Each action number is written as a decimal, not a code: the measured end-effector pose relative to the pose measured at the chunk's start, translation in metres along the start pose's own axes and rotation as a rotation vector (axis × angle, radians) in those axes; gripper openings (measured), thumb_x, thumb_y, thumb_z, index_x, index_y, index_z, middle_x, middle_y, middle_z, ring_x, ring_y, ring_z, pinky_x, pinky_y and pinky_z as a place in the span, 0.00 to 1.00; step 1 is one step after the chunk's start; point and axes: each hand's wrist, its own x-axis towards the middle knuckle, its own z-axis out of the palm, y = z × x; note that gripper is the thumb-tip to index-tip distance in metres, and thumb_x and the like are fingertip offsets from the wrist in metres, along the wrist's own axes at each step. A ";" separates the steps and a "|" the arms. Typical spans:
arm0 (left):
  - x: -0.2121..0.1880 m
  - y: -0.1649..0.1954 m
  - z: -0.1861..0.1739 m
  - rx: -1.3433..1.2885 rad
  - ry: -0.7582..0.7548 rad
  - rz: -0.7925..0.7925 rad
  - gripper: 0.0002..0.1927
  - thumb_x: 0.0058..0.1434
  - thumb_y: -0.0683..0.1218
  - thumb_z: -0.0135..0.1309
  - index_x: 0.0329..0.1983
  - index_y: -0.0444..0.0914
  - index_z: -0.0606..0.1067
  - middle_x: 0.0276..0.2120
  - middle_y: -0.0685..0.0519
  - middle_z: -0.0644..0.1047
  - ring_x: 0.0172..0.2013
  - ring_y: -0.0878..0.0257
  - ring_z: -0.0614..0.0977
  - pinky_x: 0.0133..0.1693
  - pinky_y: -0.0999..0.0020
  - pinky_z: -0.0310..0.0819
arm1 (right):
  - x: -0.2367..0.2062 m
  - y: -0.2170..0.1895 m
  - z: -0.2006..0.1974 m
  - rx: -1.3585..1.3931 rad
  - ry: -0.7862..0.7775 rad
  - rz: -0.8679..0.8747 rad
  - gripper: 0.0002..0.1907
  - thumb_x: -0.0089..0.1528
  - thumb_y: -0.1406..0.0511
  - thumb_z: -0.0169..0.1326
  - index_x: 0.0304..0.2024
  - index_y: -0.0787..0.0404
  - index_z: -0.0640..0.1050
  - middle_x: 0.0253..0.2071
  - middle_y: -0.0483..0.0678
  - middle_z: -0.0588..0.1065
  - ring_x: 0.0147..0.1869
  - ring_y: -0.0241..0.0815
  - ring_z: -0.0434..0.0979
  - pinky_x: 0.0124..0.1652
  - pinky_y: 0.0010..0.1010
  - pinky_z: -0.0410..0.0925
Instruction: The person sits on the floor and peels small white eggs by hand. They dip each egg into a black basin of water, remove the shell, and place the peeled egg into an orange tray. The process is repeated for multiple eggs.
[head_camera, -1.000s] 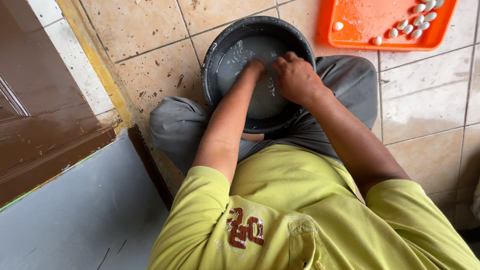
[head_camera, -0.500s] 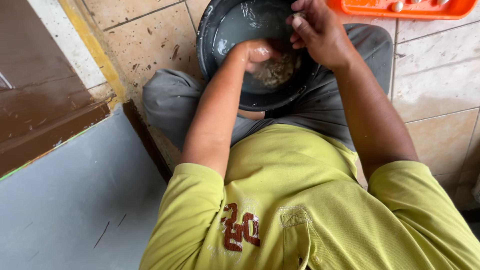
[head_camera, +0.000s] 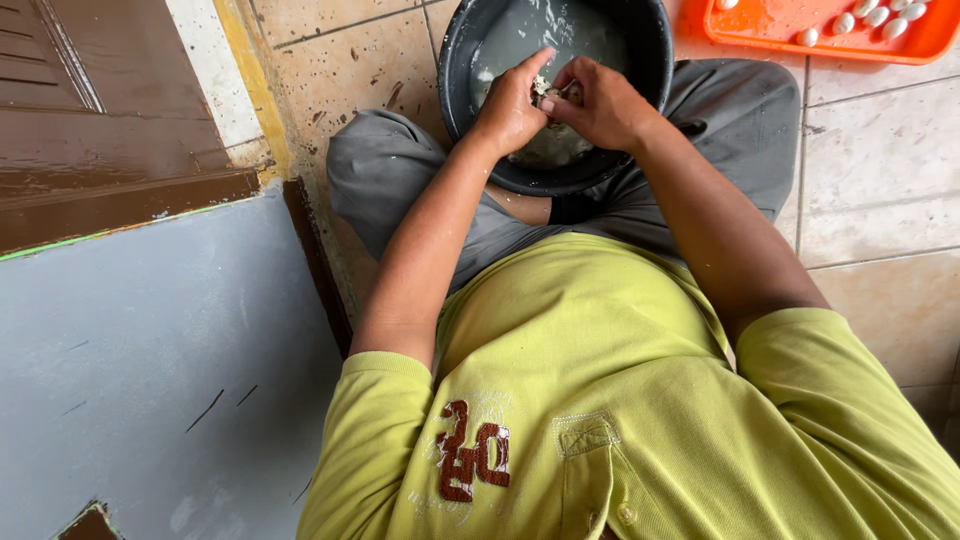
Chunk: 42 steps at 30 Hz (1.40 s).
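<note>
Both hands, left hand and right hand, pinched a pale dough lump over the black basin; shaping step underway; next needs gentle rolling pressure.

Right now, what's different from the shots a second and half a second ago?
Both hands have come together over the bowl. A second ago they pressed flat inside it; half a second ago the right hand was up at the rim. Now it has come back down, and with the left hand it pinches one small pale lump. The bowl stays in the lap, the orange tray beyond.
</note>
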 end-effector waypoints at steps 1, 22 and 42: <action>-0.009 0.007 0.003 0.036 0.021 -0.073 0.40 0.53 0.32 0.63 0.70 0.33 0.64 0.45 0.44 0.82 0.45 0.59 0.84 0.48 0.67 0.79 | -0.004 -0.003 0.004 0.076 -0.008 0.011 0.18 0.67 0.61 0.62 0.50 0.67 0.72 0.34 0.48 0.76 0.37 0.36 0.77 0.37 0.28 0.70; 0.050 0.029 -0.036 0.868 -0.505 -0.529 0.24 0.60 0.38 0.52 0.62 0.41 0.73 0.70 0.45 0.62 0.68 0.45 0.65 0.66 0.51 0.61 | 0.103 0.019 0.029 -1.121 -0.299 0.123 0.21 0.63 0.57 0.53 0.54 0.63 0.78 0.52 0.58 0.79 0.53 0.54 0.81 0.44 0.44 0.76; -0.064 0.030 -0.021 0.137 0.307 -0.217 0.15 0.70 0.43 0.47 0.56 0.36 0.76 0.40 0.44 0.84 0.36 0.56 0.87 0.38 0.62 0.82 | -0.035 -0.024 0.059 -0.260 0.061 -0.054 0.11 0.69 0.65 0.50 0.53 0.61 0.74 0.42 0.57 0.79 0.45 0.57 0.81 0.45 0.45 0.73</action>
